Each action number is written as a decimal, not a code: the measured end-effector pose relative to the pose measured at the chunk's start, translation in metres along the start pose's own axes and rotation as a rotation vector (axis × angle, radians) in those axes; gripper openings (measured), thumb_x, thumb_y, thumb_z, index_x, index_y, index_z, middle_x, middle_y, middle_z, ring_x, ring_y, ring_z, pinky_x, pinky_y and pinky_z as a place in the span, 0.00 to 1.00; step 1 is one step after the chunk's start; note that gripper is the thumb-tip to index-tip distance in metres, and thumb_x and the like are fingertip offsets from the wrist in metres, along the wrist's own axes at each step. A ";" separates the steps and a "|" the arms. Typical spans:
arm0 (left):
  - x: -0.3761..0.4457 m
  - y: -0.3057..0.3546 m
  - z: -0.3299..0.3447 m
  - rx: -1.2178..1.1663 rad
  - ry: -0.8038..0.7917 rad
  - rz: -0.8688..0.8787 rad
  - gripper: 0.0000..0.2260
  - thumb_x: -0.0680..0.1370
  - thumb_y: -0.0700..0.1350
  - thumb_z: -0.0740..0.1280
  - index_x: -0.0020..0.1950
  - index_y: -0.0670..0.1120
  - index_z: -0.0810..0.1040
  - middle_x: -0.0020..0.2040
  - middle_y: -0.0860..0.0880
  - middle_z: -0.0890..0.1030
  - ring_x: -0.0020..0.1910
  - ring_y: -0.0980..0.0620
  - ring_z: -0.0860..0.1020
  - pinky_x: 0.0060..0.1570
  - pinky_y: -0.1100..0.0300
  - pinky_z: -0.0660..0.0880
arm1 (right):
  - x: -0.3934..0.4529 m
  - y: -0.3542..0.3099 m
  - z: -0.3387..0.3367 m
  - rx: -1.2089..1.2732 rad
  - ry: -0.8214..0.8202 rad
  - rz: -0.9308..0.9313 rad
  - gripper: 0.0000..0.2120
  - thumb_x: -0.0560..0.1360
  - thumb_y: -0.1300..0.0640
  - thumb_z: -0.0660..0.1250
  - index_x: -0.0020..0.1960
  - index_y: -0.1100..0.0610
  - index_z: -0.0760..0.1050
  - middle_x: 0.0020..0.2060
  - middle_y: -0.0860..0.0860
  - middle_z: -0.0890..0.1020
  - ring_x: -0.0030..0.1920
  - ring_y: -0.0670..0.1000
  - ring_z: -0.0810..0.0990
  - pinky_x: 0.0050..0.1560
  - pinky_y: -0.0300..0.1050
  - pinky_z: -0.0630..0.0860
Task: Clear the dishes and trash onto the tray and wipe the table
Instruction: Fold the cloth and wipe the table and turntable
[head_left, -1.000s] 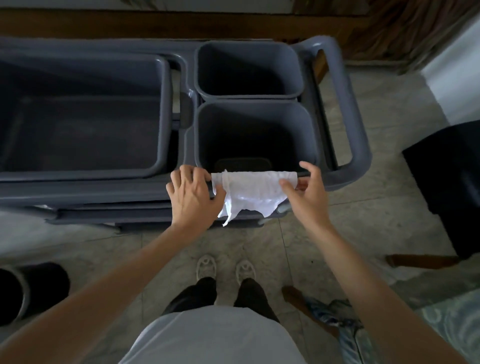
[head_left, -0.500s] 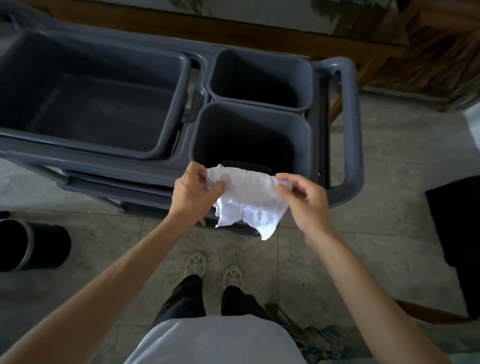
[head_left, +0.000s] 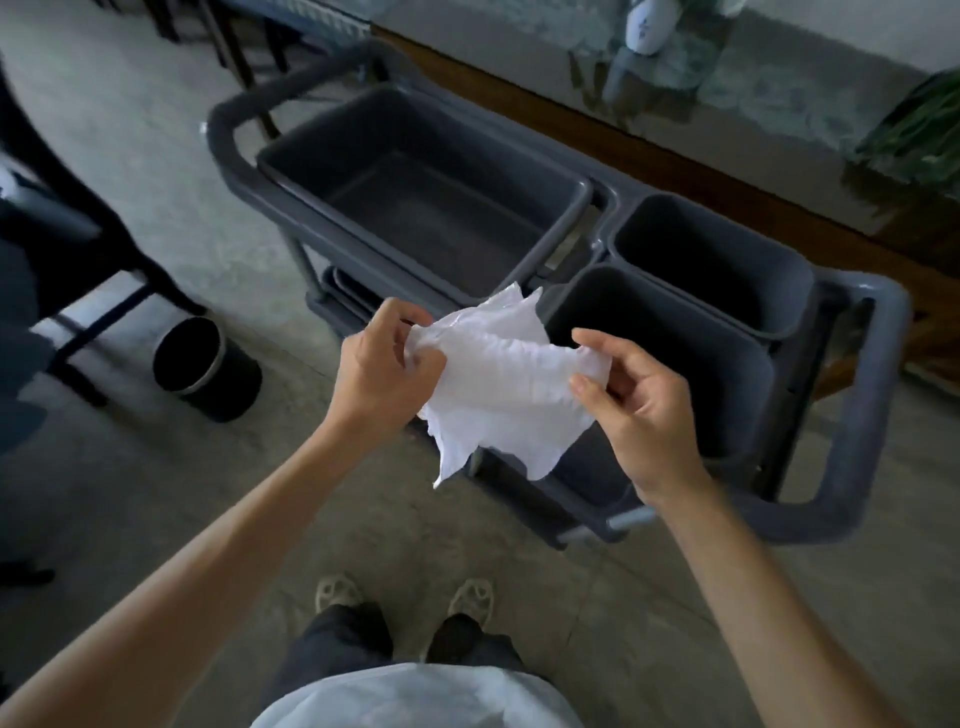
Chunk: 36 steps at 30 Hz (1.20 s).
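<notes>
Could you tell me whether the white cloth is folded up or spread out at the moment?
Mostly spread, though crumpled: the white cloth stretches between the left hand and right hand, each pinching an edge, its ragged lower edge hanging free.

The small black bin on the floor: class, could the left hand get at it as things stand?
Probably not yet: the left hand grips the white cloth, and the black bin lies low, apart, though nothing blocks it.

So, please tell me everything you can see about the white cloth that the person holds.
The white cloth is thin, crumpled and looks soft, with uneven edges. It hangs in the air in front of the grey cart, touching nothing but the hands. The left hand pinches its left edge and the right hand pinches its right edge, so it is stretched loosely between them. Its lower corners droop down to points.
</notes>
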<state>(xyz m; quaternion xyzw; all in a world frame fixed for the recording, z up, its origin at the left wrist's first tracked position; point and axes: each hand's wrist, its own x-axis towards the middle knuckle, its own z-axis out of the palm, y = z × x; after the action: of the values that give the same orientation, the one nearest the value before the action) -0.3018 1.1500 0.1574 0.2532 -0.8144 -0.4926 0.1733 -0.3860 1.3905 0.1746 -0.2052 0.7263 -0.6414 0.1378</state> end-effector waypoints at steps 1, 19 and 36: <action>-0.004 -0.006 -0.015 0.003 0.049 -0.016 0.09 0.71 0.44 0.66 0.49 0.55 0.76 0.38 0.49 0.82 0.33 0.51 0.78 0.27 0.61 0.76 | 0.004 -0.004 0.014 0.011 -0.054 -0.011 0.19 0.77 0.59 0.72 0.64 0.41 0.81 0.56 0.45 0.86 0.57 0.48 0.85 0.54 0.37 0.80; -0.233 -0.176 -0.303 -0.298 0.563 -0.379 0.07 0.79 0.49 0.73 0.55 0.52 0.80 0.45 0.40 0.84 0.40 0.45 0.82 0.37 0.51 0.80 | -0.058 -0.040 0.366 0.005 -0.963 0.203 0.34 0.71 0.61 0.80 0.74 0.51 0.73 0.61 0.48 0.85 0.62 0.50 0.84 0.57 0.40 0.81; -0.479 -0.273 -0.501 -0.099 1.347 -0.695 0.13 0.85 0.43 0.57 0.54 0.57 0.78 0.48 0.57 0.80 0.46 0.58 0.79 0.40 0.65 0.73 | -0.270 -0.095 0.687 -0.087 -1.537 -0.134 0.30 0.76 0.64 0.76 0.72 0.41 0.76 0.45 0.62 0.79 0.45 0.55 0.78 0.55 0.59 0.81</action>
<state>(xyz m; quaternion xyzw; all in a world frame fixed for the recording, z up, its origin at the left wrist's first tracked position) 0.4187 0.9659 0.1265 0.7331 -0.3831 -0.2937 0.4791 0.1813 0.9087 0.1556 -0.6417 0.4370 -0.2967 0.5561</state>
